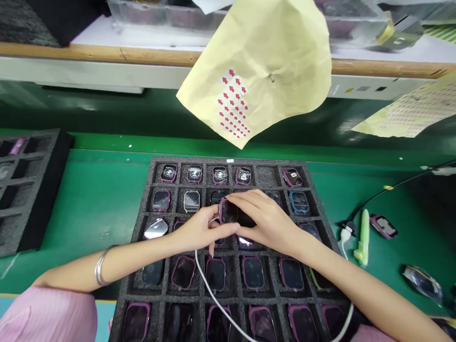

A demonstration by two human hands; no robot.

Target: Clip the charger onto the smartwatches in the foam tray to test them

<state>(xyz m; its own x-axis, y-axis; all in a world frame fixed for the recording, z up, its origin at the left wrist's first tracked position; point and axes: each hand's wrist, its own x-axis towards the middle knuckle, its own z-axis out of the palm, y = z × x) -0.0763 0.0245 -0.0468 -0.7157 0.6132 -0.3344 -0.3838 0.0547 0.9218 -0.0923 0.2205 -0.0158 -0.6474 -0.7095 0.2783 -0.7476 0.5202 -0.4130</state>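
Over a dark foam tray point(144, 221), both hands meet at a purple-framed smartwatch face point(228, 211) with a dark screen. My left hand point(204, 228) grips its lower left side, fingers closed. A white cable point(210, 285) runs up to the left fingers; its end is hidden there. My right hand point(265, 216) closes over the watch's right side, fingers bent and thumb along its lower edge. In the tray's compartments lie several watch faces, such as a purple one point(183, 272) and a blue one point(299, 202). Those under the hands are partly covered.
To the right lie a green box cutter point(363, 237), a loose purple watch face point(384, 226) and a white USB plug point(345, 233) on a black cord. Another foam tray point(39, 199) stands at left. Yellow sticker paper point(285, 57) hangs from the shelf edge point(149, 56).
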